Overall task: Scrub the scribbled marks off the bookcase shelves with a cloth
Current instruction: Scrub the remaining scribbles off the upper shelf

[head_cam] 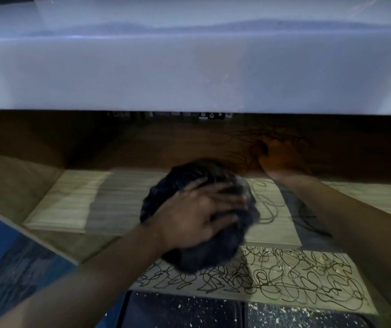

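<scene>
- My left hand [196, 209] lies fingers spread over a bunched dark cloth [204, 218], pressing it on the pale wood shelf [71, 202].
- My right hand [282, 157] reaches into the shadowed back; I cannot tell how its fingers lie.
- Black scribbles [284, 278] cover the lower board in front, and more run right of the cloth.
- A white panel [189, 74] overhangs above; speckled dark floor [189, 313] below.
</scene>
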